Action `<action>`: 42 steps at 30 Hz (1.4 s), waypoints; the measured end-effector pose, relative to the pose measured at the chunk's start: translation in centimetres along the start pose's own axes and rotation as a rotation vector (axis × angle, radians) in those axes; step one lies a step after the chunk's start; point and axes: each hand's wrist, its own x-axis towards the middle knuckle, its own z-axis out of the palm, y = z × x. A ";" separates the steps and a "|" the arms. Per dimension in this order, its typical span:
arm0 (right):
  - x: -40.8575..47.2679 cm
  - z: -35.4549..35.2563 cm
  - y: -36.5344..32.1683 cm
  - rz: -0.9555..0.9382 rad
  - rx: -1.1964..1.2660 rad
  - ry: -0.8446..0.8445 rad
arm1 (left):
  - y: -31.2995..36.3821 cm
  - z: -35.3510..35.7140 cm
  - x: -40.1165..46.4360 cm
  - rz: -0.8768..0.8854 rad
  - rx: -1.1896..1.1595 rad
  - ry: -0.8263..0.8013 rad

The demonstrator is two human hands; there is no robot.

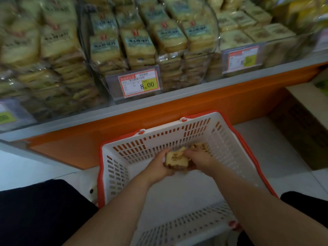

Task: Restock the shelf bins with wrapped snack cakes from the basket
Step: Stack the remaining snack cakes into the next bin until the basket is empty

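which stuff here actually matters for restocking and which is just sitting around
Part of the job:
- wrapped snack cakes, in the grip of the left hand and right hand
- white basket with red rim
- shelf bins of matching cakes

Just there:
- price tag
- cardboard box on the floor
- other bins of wrapped bread

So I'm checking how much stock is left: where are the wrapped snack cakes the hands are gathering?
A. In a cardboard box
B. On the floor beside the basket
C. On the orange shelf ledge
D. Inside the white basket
D: both the left hand and right hand reach into the white basket and grip snack cakes there.
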 end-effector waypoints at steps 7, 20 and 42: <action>-7.7 -5.5 -12.3 -0.120 -0.498 -0.328 | 8.1 -2.4 -3.1 0.185 0.160 0.011; -21.2 -19.1 -26.5 -0.474 -0.724 0.052 | 28.9 -1.9 -6.8 0.928 1.049 0.547; -4.4 -19.0 -34.7 -0.537 -0.446 1.161 | 33.0 -3.0 -1.9 0.696 1.156 0.636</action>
